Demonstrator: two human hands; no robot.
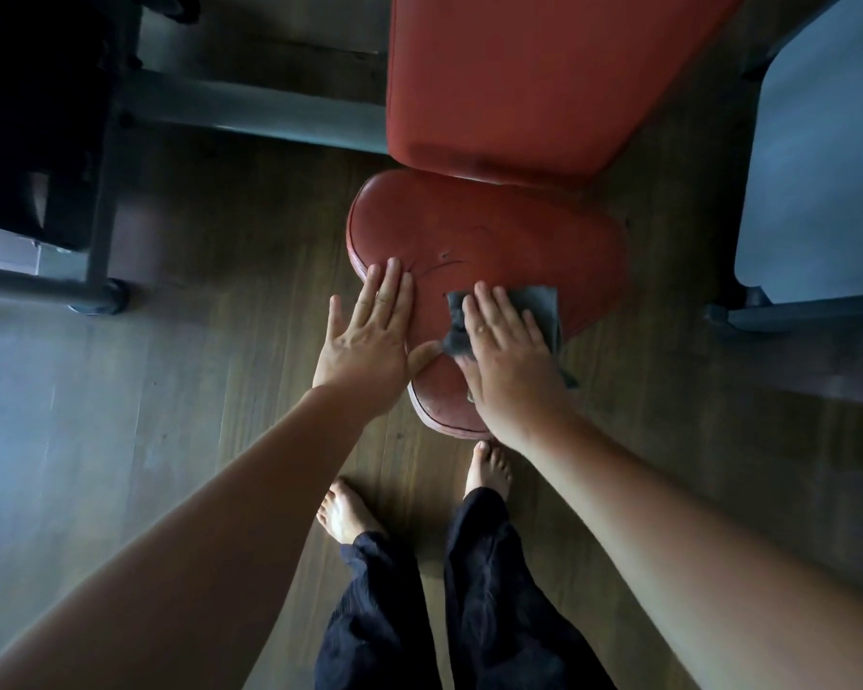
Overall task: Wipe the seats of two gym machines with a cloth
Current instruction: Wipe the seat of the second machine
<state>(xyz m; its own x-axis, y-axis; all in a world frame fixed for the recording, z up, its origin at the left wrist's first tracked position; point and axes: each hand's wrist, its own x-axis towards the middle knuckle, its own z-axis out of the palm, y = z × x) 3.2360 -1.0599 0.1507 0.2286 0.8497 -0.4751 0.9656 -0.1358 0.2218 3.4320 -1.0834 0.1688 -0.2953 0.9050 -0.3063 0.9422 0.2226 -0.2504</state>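
A worn red padded seat (494, 241) of a gym machine lies below me, with cracks in its cover. A grey cloth (539, 303) is spread on the seat's near right part. My right hand (509, 351) presses flat on the cloth with straight fingers. My left hand (369, 331) rests flat on the seat's left edge, fingers straight, thumb reaching toward the cloth. A red backrest pad (519, 77) rises behind the seat.
Grey metal frame bars (250, 107) of the machine run at the left, with a foot (98, 296) on the wooden floor. Another grey bar (798, 313) lies at the right. My bare feet (489, 468) stand just in front of the seat.
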